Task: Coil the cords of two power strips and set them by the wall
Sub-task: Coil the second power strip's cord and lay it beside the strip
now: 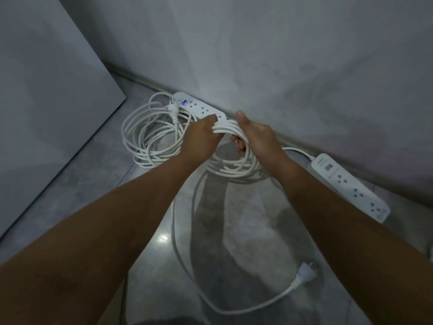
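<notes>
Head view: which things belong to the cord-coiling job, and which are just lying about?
Job: left hand, right hand, held cord coil, loose plug, right power strip, left power strip, finished coil.
Just there: grey panel, tiled floor.

Both grips hold one bundle of white cord (225, 126). The left grip (201, 137) curls over it, and the right grip (255, 137) clasps it just beside, thumb raised. Loops of the cord hang below the grips, and its loose end trails over the floor (98, 184) toward the person to a plug (304, 270). To the right of the right grip, a power strip (349, 186) lies along the wall (304, 66). Beyond the left grip a second power strip (199, 106) lies by the wall, with its coiled cord (146, 160) on the floor to that grip's left.
</notes>
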